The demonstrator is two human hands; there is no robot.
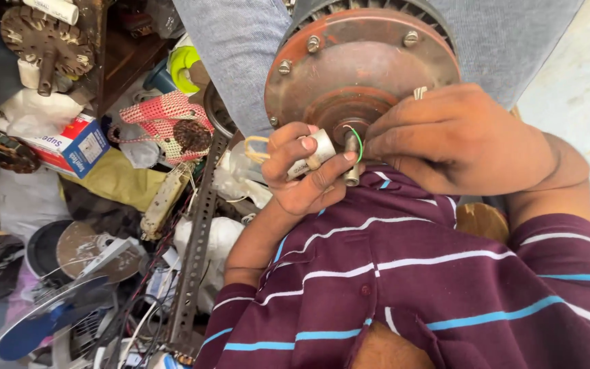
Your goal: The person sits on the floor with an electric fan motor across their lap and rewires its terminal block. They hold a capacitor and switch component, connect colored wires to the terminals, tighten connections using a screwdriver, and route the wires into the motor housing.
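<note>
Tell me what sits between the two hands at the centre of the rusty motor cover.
In the head view, the motor's short shaft with a green wire looped at it lies between the left hand and right hand, below the rusty cover.

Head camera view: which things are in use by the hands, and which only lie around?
In use: left hand, small metal cylinder, right hand, motor shaft, green wire, rusty motor.

Lying around: red mesh bag, perforated metal bar, cardboard box, fan blade.

Your shirt (pixel 404 287) is maroon with thin white and light blue stripes. The round motor end plate (pixel 360 65) you face is rusty reddish-brown with dull grey bolts, and a green wire (pixel 358 140) crosses its shaft. Nearby lie a red-and-white mesh bag (pixel 162 119) and a yellow cloth (pixel 114 179).
</note>
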